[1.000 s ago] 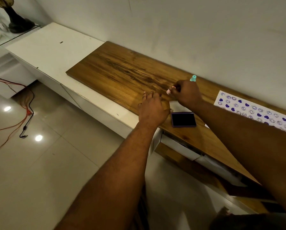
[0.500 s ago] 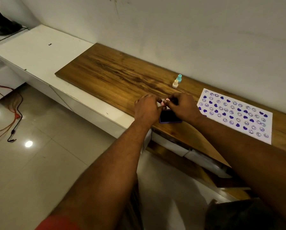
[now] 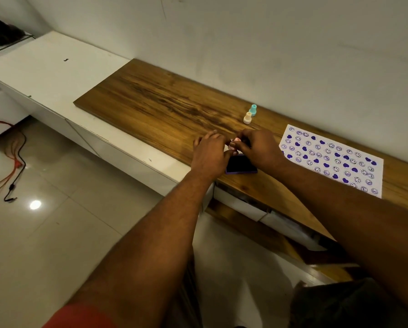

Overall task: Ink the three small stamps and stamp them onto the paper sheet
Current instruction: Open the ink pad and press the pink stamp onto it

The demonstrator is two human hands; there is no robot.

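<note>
A small pink stamp [image 3: 236,140] is pinched between the fingertips of both hands, just above the far edge of the dark purple ink pad [image 3: 241,165]. My left hand [image 3: 209,155] comes at it from the left and my right hand [image 3: 260,147] from the right, and together they hide most of the stamp. A cream stamp [image 3: 247,117] and a teal stamp [image 3: 253,109] stand upright side by side farther back on the wooden top. The white paper sheet [image 3: 335,162], covered with several purple hearts and smiley prints, lies to the right of the pad.
The wooden board [image 3: 155,100] lies on a white cabinet top [image 3: 44,67] against a wall. Below its front edge an open drawer [image 3: 264,214] juts out. Orange and black cables [image 3: 13,166] trail over the glossy tiled floor at left.
My right hand carried the pink stamp back from beside the teal stamp to above the ink pad. My left hand closed in on it. The cream and teal stamps are now uncovered.
</note>
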